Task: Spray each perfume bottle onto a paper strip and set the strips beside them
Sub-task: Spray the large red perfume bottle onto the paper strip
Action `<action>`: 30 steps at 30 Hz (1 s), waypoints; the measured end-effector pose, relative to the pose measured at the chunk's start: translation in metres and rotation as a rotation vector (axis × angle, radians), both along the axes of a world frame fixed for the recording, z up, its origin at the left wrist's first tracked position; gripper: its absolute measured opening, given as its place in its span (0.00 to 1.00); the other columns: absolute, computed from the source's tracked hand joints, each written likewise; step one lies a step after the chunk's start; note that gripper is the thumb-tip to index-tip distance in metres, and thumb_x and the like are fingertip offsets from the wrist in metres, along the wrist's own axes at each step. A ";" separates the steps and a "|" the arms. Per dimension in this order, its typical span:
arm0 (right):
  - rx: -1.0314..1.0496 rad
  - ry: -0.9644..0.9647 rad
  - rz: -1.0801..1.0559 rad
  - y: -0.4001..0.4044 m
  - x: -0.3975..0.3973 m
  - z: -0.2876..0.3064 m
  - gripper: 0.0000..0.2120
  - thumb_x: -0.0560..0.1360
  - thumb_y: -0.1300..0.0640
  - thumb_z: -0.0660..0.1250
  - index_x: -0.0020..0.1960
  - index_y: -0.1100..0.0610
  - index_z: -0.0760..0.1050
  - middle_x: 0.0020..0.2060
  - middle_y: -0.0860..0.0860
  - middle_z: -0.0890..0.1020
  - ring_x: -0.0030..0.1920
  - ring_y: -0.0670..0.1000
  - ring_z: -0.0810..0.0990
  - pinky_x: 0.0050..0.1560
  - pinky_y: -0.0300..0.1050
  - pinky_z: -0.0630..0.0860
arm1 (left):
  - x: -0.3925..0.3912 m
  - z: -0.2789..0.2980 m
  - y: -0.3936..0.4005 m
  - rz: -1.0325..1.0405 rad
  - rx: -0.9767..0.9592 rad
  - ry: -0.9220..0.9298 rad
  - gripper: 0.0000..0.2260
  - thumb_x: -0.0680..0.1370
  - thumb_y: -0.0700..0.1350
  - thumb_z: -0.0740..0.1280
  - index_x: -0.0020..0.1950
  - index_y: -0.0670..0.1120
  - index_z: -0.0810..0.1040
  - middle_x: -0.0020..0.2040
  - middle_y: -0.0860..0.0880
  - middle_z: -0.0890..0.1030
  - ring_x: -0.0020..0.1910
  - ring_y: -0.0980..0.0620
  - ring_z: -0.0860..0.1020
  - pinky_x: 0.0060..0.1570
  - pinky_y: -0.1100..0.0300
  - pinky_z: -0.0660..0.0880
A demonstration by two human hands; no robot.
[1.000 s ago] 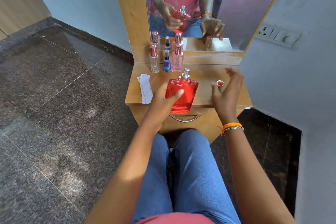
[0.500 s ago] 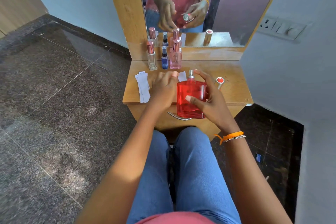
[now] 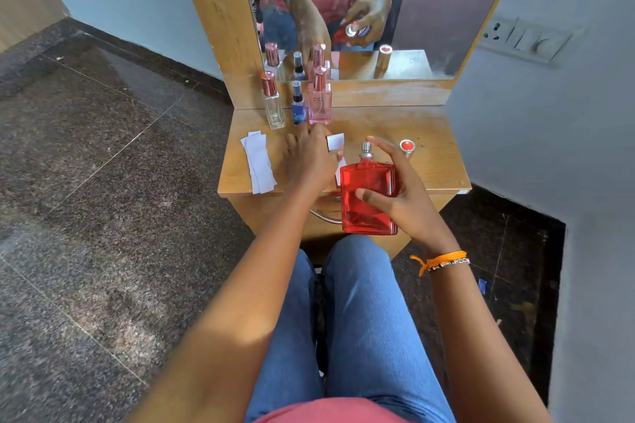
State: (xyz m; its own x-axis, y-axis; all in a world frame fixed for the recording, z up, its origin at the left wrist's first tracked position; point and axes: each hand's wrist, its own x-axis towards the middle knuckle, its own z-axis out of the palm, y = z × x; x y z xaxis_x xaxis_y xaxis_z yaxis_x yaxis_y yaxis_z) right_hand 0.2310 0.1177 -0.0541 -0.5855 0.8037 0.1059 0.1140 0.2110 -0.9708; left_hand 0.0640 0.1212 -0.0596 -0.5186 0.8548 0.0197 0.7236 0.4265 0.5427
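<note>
My right hand grips a flat red perfume bottle upright at the dresser's front edge, index finger raised over its bare silver nozzle. My left hand lies on the tabletop just left of the bottle. Its thumb crosses a white paper strip that sticks out from under it. Against the mirror stand a clear bottle, a small blue bottle and a pink bottle.
A pile of spare paper strips lies at the left of the wooden dresser top. The red bottle's cap stands to the right. A mirror backs the dresser, and a wall with a switch panel is close on the right.
The red bottle passed from my left hand to my right, which now holds it upright. My left hand went down onto the table and onto a paper strip.
</note>
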 end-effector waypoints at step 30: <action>0.346 -0.173 -0.205 -0.020 -0.028 0.023 0.37 0.63 0.61 0.74 0.68 0.43 0.66 0.59 0.52 0.79 0.55 0.51 0.79 0.57 0.48 0.77 | -0.011 0.061 -0.064 0.009 0.250 -0.841 0.11 0.74 0.35 0.68 0.56 0.39 0.80 0.45 0.47 0.81 0.44 0.53 0.79 0.44 0.62 0.77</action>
